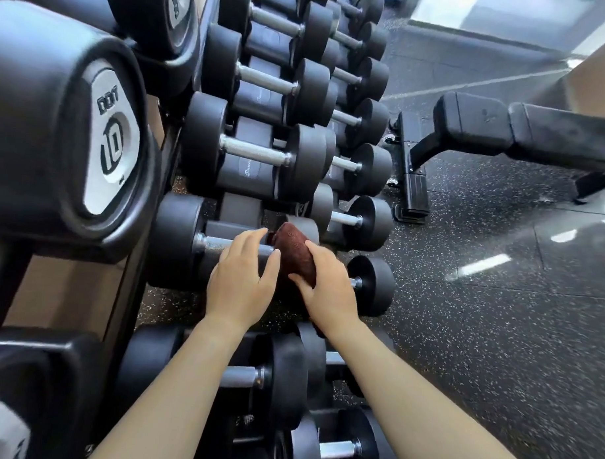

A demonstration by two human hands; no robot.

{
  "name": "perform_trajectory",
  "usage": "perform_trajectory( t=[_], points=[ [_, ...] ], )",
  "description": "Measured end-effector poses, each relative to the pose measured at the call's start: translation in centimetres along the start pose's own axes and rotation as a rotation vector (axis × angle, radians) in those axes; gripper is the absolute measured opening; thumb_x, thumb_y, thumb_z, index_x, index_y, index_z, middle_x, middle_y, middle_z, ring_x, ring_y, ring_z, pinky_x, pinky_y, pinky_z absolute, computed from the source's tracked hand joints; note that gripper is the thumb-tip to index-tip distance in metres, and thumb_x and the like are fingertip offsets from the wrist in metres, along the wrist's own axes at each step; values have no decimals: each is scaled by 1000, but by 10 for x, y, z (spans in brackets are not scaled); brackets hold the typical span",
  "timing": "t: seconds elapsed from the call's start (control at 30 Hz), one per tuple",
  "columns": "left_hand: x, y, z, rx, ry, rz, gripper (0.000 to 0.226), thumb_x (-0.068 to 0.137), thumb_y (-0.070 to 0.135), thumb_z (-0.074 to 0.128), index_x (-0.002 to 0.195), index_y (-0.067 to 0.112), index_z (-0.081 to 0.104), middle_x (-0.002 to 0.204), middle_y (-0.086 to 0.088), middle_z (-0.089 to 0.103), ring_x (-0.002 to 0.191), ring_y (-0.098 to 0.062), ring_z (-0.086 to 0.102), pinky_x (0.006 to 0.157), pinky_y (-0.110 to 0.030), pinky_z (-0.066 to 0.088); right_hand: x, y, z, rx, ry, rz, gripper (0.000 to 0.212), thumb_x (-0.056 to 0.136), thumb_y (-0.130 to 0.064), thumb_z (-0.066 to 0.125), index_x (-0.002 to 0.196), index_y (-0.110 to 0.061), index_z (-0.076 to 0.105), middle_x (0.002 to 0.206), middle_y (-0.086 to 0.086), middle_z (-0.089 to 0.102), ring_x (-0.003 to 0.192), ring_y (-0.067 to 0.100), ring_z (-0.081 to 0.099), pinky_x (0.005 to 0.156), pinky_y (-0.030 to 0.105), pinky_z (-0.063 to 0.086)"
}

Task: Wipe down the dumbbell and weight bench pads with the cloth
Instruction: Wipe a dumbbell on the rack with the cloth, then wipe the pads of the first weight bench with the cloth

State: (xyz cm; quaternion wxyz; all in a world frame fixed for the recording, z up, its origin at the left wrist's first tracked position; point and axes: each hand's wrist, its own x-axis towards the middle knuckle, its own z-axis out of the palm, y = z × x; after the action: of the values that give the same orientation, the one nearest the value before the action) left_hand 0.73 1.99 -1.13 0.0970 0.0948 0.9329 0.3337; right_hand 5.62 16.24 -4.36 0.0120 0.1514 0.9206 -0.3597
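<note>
The dumbbell point(177, 238) lies in its cradle on the rack point(242, 206), in a lower row among many like it. It looks heavy and rigid, with black rubbery heads and a knurled metal handle point(213, 244). It should sit firm under rubbing, so there is likely no need to lift it, and the handle is the sure place to steady it. The left hand point(242, 278) rests across that handle with fingers nearly straight and slightly spread, not closed round it.

The cloth point(295, 251), dark reddish-brown and soft, is bunched over the dumbbell's head on the side towards the bench. The right hand point(330, 285) clamps it there, thumb on the near side and fingers curled over the top. Light and pliable, the cloth probably works best held in a wad and pressed on.

The head under the cloth is almost wholly covered, and most of the right fingertips are hidden behind it. How much cloth hangs below cannot be told. The bench pads point(476, 122) stand well apart above the floor point(479, 321), cut off by the right edge of the view.
</note>
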Motion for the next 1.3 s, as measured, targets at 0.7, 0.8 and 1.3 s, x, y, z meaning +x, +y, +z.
perform_trajectory(
  t=[0.7,0.8,1.3],
  points=[
    [-191,175,69,92,-373,615,40,94,33,47,130,16,48,133,-2,51,121,-22,46,95,-35,38,-307,97,-158,-33,349,441,57,87,-36,62,138,-24,40,133,-2,48,119,23,46,100,37,38],
    [-252,209,99,102,-437,714,41,94,32,48,130,13,49,132,-4,51,122,-23,46,100,-34,35,-380,127,-178,-17,408,511,57,89,-37,61,139,-25,38,133,-2,47,120,22,45,101,37,38],
    [-595,375,280,245,-850,1230,47,94,44,41,136,23,43,136,2,49,122,-18,48,93,-35,42,-750,271,-247,116,844,1009,54,90,-40,58,138,-27,36,131,-1,47,118,23,46,94,36,42]
  ],
)
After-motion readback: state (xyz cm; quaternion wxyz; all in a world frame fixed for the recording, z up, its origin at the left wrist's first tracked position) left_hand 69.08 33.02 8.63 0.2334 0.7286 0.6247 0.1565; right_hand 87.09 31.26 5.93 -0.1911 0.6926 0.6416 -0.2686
